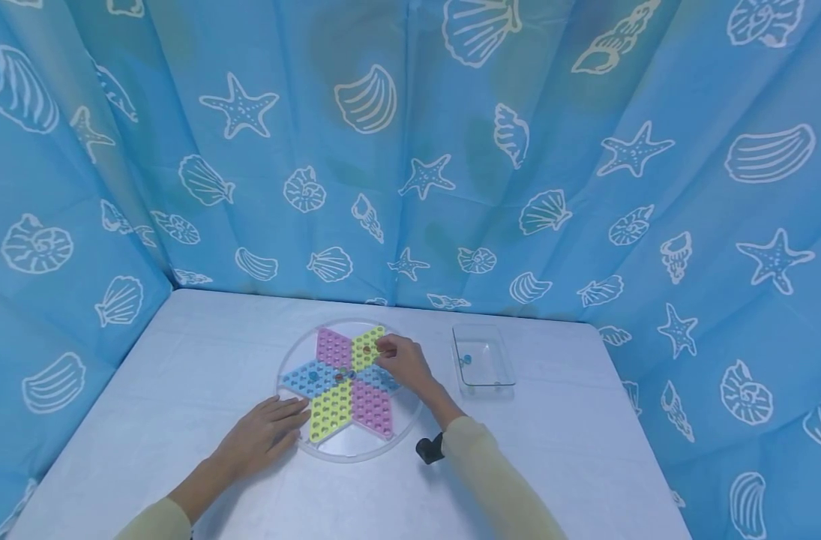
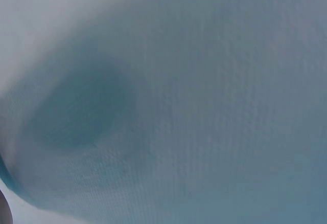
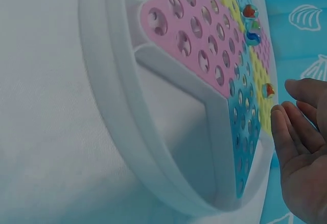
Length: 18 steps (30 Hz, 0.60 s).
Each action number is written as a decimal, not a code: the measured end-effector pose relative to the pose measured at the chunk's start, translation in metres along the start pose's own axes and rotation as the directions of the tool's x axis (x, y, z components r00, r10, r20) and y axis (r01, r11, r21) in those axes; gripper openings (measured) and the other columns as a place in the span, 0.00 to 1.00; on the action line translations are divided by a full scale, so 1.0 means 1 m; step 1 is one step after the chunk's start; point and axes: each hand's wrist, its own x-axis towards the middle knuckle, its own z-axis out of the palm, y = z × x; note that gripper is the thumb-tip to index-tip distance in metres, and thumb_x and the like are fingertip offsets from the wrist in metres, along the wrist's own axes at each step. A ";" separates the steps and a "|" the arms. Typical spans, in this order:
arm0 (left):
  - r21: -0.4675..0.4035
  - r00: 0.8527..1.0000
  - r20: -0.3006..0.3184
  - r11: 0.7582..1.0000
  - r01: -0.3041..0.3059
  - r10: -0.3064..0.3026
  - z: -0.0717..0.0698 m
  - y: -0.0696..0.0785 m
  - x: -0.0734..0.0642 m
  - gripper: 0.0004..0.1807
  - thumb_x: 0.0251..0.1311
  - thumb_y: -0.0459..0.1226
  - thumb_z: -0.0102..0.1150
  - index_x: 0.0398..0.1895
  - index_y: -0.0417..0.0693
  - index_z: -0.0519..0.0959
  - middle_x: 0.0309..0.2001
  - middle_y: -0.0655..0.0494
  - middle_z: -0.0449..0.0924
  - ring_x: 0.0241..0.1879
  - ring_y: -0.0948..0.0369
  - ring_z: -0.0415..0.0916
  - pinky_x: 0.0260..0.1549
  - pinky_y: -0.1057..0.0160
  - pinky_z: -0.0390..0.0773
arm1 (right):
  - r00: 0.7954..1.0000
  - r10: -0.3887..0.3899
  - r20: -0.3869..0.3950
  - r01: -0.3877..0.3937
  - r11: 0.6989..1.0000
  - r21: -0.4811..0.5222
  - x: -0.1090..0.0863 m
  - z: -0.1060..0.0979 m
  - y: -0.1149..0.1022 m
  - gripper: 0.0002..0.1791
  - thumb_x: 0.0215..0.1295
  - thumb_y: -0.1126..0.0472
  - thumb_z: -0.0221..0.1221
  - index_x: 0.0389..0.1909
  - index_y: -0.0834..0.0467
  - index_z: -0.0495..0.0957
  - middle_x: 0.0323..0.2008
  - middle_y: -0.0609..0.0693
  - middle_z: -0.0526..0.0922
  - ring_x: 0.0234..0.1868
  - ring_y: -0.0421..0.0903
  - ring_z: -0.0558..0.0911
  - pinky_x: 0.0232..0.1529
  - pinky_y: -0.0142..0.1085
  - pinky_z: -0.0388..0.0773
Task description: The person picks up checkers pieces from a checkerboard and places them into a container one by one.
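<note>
A round white Chinese checkers board [image 1: 350, 457] with pink, yellow and blue star points lies on the table. An orange marble [image 3: 268, 90] sits in its far right yellow point, just beside the fingertips of my right hand [image 1: 403, 361]. No marble shows between that hand's loosely bent fingers [image 3: 284, 132]. More marbles rest near the middle, among them a red one [image 3: 250, 12] and a blue swirled one [image 3: 252, 38]; a teal marble [image 1: 313, 376] is in the left blue point. My left hand [image 1: 267, 433] lies flat, fingertips at the board's left rim.
Right of the board stands a clear rectangular glass container [image 1: 491, 379] with a few marbles [image 1: 466, 360] in it. A blue shell-print curtain [image 1: 356, 172] surrounds the white table [image 1: 552, 465]. Blurred bluish cloth [image 2: 204, 106] fills the left wrist view.
</note>
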 end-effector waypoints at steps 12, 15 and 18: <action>-0.019 1.000 0.007 1.000 0.003 -0.003 0.002 0.001 0.000 0.19 0.67 0.40 0.58 0.58 0.43 0.81 0.62 0.48 0.77 0.62 0.49 0.74 0.65 0.42 0.66 | 0.990 0.132 -0.044 -0.133 0.991 -0.029 0.014 0.024 0.003 0.13 0.63 0.65 0.64 0.49 0.61 0.81 0.42 0.50 0.85 0.42 0.44 0.82 0.47 0.36 0.82; -0.013 1.000 0.007 1.000 0.005 -0.005 0.001 0.001 0.001 0.19 0.66 0.40 0.58 0.58 0.43 0.81 0.62 0.48 0.77 0.61 0.50 0.74 0.64 0.42 0.66 | 0.987 0.149 -0.058 -0.151 0.988 -0.042 0.016 0.028 0.003 0.14 0.63 0.65 0.64 0.50 0.61 0.80 0.43 0.51 0.84 0.42 0.45 0.82 0.49 0.38 0.82; -0.008 1.000 0.007 1.000 0.008 -0.008 0.000 0.002 0.000 0.19 0.66 0.40 0.59 0.58 0.43 0.81 0.62 0.49 0.77 0.61 0.50 0.74 0.64 0.43 0.66 | 0.986 0.155 -0.068 -0.159 0.986 -0.052 0.017 0.031 0.003 0.15 0.63 0.65 0.63 0.51 0.61 0.80 0.43 0.51 0.85 0.42 0.44 0.82 0.49 0.38 0.81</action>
